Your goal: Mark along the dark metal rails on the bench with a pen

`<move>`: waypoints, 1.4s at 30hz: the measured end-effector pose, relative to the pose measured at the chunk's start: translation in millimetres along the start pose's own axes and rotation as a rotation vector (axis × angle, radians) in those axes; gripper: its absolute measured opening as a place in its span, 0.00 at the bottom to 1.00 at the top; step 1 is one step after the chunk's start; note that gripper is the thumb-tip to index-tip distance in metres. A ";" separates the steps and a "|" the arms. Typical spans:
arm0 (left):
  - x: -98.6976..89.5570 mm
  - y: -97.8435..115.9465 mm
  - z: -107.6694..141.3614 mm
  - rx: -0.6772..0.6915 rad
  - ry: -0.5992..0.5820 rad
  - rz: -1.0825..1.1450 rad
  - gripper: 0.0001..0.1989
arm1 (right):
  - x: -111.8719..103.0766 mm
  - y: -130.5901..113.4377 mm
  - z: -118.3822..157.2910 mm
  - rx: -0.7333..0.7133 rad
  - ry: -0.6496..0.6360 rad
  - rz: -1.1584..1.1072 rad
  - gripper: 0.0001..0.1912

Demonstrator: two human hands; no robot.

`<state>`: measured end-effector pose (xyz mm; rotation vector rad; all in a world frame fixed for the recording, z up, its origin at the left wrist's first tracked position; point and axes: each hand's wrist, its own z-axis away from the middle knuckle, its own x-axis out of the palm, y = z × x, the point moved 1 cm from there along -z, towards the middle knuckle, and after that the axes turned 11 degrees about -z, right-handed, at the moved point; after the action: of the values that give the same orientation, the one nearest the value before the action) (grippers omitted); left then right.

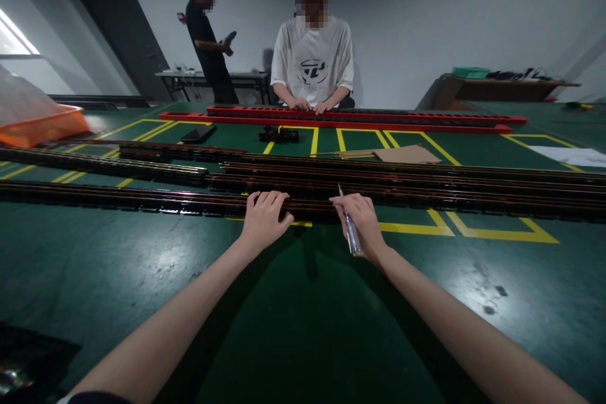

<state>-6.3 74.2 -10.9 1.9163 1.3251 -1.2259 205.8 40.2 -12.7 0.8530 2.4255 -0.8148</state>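
My left hand [265,218] lies over the nearest bundle of long dark glossy strips [142,197], its fingers bent across the top and the thumb on the near side. In my right hand [363,218] is a slim screwdriver [351,235] with a clear, purplish handle. Its thin metal shaft points away from me, toward the strips, and its tip is close to them; contact cannot be made out. More dark strips [426,184] with coppery edges run sideways just beyond both hands.
Across the green table [118,252], a person in a white shirt [315,57] rests both hands on long red rails [402,122]. A phone [199,133], a small black device [279,134], cardboard [407,154] and an orange basket [42,125] lie around. Another person [208,38] stands behind.
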 end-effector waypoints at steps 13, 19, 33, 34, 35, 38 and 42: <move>0.0 0.4 0.0 -0.006 0.003 -0.004 0.16 | 10.1 -2.4 -4.3 -0.003 -0.276 0.243 0.11; -0.1 -0.7 0.2 0.009 0.006 0.023 0.16 | 14.4 0.3 -5.4 0.035 -0.239 0.315 0.14; 1.3 -1.3 0.9 0.070 -0.014 0.097 0.19 | 11.3 -8.7 -7.0 0.178 -0.116 0.371 0.10; 1.3 -1.4 1.0 0.076 -0.014 0.107 0.19 | 10.2 -8.1 -6.8 0.183 -0.107 0.363 0.10; 1.1 -1.4 1.1 0.080 -0.015 0.113 0.19 | 9.4 -7.6 -6.9 0.179 -0.107 0.361 0.10; 0.6 -1.4 1.0 0.084 -0.019 0.117 0.19 | 8.9 -7.6 -7.7 0.136 -0.137 0.381 0.09; 0.9 -1.7 0.4 0.086 -0.020 0.115 0.19 | 10.8 -9.1 -9.0 0.138 -0.174 0.420 0.13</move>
<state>-7.9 74.9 -11.7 2.0046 1.1526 -1.2598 190.2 44.8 -8.8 1.2342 1.9597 -0.8555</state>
